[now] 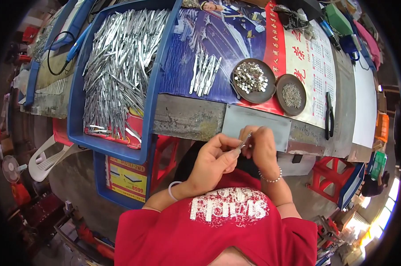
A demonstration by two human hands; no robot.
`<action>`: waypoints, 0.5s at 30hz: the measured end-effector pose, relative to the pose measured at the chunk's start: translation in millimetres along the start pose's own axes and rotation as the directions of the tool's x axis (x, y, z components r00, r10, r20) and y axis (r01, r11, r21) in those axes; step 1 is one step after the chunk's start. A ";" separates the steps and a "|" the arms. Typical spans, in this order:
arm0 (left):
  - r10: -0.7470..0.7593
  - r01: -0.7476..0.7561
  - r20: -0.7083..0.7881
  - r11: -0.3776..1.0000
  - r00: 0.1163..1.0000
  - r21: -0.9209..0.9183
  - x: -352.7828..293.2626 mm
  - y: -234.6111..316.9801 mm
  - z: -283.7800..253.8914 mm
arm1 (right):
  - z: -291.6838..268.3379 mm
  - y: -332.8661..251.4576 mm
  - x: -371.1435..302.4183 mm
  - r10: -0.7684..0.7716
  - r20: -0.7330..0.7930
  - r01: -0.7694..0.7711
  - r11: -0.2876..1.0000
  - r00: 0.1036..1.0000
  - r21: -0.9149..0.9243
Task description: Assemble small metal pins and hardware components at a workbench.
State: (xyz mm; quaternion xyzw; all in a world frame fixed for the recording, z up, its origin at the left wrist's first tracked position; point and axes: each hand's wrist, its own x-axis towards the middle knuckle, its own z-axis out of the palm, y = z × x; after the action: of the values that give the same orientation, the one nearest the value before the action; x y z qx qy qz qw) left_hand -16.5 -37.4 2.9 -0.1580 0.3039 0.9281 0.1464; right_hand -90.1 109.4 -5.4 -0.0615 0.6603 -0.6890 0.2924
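In front of my chest, my left hand (214, 165) pinches a thin silvery metal strip (244, 141) between thumb and fingertips. My right hand (263, 148) is closed right beside it, its curled fingers at the strip; what they hold is hidden. Both hands are over the near edge of a grey metal plate (236, 122) on the bench. Beyond them stand a round dark dish (271, 94) of small shiny discs and a smaller dish (303, 104) of tiny metal pieces. Several flat metal strips (205, 73) lie side by side left of the dishes.
A deep blue tray (152, 104) heaped with metal strips (120, 57) stands at the left. Dark-handled pliers or snips (329, 116) lie at the right. A printed poster (317, 66) covers the bench top. Red stools (331, 177) and a white chair (45, 164) stand below.
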 end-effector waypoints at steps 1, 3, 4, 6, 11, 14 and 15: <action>-0.066 0.067 0.023 0.997 0.998 -0.039 1.4 3.5 -1.8 | -3.5 -0.5 1.5 0.004 0.000 -0.004 1.000 1.000 -0.001; -0.175 0.180 0.053 0.978 0.983 -0.105 4.2 11.7 -6.8 | -8.7 -2.8 4.9 -0.237 0.056 0.243 0.953 0.970 -0.182; -0.279 0.291 0.097 0.942 0.956 -0.164 5.3 13.9 -9.6 | -12.1 -6.8 4.7 -0.238 0.114 0.259 0.936 0.965 -0.238; -0.329 0.352 0.138 0.912 0.934 -0.211 6.2 14.0 -15.0 | -14.6 -12.3 8.6 -0.268 0.177 0.311 0.903 0.947 -0.296; -0.441 0.488 0.211 0.814 0.872 -0.315 8.1 15.3 -16.5 | -18.7 -18.6 7.7 -0.264 0.276 0.373 0.776 0.924 -0.508; -0.481 0.541 0.247 0.768 0.841 -0.343 10.4 15.6 -20.3 | -15.3 -18.2 6.6 -0.287 0.293 0.402 0.771 0.912 -0.495; -0.482 0.541 0.247 0.767 0.840 -0.344 12.2 15.2 -20.8 | -15.3 -17.1 6.8 -0.277 0.287 0.389 0.776 0.917 -0.497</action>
State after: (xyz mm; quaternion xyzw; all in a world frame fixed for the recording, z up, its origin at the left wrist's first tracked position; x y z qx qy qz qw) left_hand -28.9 -59.6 -9.9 -0.1941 0.0415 0.9033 0.3803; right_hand -108.4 118.7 6.8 -0.3265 0.7743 -0.5040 0.1997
